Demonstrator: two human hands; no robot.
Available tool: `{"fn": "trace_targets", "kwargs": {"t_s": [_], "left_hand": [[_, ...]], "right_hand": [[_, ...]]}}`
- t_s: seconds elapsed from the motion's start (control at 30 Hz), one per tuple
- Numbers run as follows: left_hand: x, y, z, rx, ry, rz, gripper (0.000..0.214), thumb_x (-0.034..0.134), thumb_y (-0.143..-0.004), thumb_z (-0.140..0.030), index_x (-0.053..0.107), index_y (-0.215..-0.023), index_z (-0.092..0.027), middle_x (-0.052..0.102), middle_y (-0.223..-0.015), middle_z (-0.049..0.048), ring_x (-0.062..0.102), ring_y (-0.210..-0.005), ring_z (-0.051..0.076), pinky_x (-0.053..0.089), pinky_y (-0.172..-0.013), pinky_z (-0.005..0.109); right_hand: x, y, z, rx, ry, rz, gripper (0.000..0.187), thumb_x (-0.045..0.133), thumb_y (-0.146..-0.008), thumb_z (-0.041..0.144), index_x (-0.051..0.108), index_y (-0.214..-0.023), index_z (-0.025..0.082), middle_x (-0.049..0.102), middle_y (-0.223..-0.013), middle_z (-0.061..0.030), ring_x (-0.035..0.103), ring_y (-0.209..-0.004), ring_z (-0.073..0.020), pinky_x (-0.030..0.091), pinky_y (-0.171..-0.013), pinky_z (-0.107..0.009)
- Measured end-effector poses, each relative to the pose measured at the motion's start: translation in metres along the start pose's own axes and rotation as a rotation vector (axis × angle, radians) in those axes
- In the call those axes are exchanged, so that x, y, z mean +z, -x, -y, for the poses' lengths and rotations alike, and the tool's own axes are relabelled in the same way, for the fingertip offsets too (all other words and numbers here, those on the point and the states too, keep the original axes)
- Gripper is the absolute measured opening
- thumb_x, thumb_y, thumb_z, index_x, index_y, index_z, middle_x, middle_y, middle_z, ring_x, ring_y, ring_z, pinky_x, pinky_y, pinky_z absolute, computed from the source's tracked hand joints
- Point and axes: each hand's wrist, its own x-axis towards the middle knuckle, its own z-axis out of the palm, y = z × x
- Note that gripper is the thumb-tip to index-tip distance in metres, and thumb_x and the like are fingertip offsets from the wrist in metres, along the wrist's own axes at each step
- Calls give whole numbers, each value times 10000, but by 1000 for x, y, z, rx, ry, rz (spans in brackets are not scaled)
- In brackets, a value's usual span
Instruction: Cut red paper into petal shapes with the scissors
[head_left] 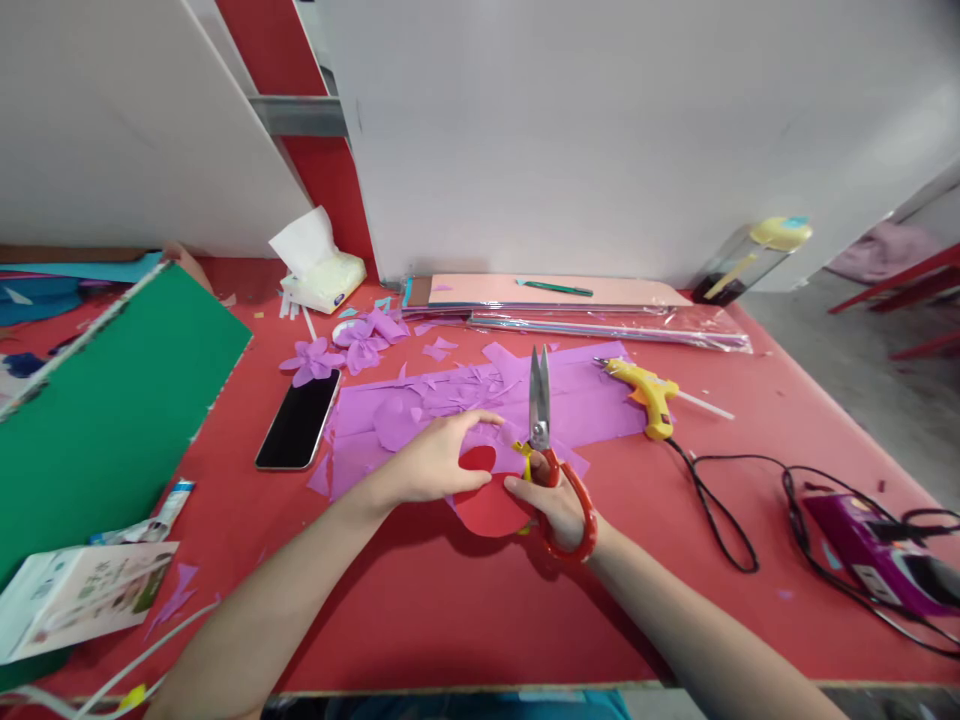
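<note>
My right hand (551, 505) holds a pair of scissors (538, 425) with red handles, its closely set blades pointing away from me. The same hand's thumb presses on a rounded red paper piece (491, 510), and bits of yellow show beside its fingers. At the left of this piece is my left hand (431, 460), thumb and forefinger spread apart, the thumb at the red paper's edge. Its other fingers are mostly hidden. Purple paper sheets (592, 400) with cut scraps lie beneath and beyond both hands.
A yellow glue gun (651, 393) lies to the right, its black cord trailing toward a purple power box (874, 550). A phone (300, 420), purple paper flowers (313, 360) and a tissue pack (326, 282) are at left. Wrapped paper sheets (555, 293) and a green pen (559, 289) lie behind.
</note>
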Motion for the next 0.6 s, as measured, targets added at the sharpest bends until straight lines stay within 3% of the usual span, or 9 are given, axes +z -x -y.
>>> {"fn": "trace_targets", "kwargs": {"t_s": [0.07,0.17,0.23,0.3,0.37,0.47,0.6], "left_hand": [[2,-1,2,-7,-3,18,567,609,-661,-192,518,-1220,-206,597,-1217,66,564,-1085,246,439,-908,346],[4,-3,4,-25,-6,-7,530,611,-673,-210,538,-1197,-209,623,-1134,63,599,-963,227,463,-808,324],[5,-4,6,-71,-15,-46,471,619,-678,-234,576,-1146,-204,654,-910,34,610,-757,189,457,-653,284],[6,-5,8,-153,4,-87,423,629,-682,-267,603,-1095,-181,572,-633,-25,541,-545,146,383,-503,246],[5,-6,10,-222,69,-124,387,641,-681,-294,618,-1040,-153,489,-519,-57,492,-464,127,334,-448,228],[4,-7,11,-250,165,-203,319,683,-648,-286,641,-932,-147,615,-647,12,603,-620,169,424,-528,236],[5,-9,14,-261,240,-277,255,696,-642,-278,657,-871,-173,688,-857,76,647,-821,221,498,-666,291]], "right_hand": [[-3,0,-3,-46,65,-55,253,713,-688,378,567,-707,172,583,-587,20,544,-521,-128,438,-481,-242],[-7,-1,-5,-81,187,-151,266,716,-680,385,561,-660,169,570,-544,19,537,-511,-138,431,-473,-250],[-8,-2,-5,-102,210,-217,270,718,-668,398,572,-682,172,561,-525,25,536,-501,-146,431,-465,-258],[-7,-4,-4,-118,166,-272,280,717,-662,405,588,-764,179,555,-522,37,543,-501,-152,444,-471,-267],[-4,-6,-2,-124,79,-310,295,721,-650,401,577,-792,186,554,-530,45,550,-503,-150,454,-474,-267],[-1,-8,-1,-115,-19,-337,302,735,-619,386,518,-692,189,539,-514,55,527,-461,-122,439,-441,-244],[-3,-9,-6,-111,24,-323,315,711,-651,388,473,-615,185,473,-432,69,433,-362,-79,365,-367,-213]]}}
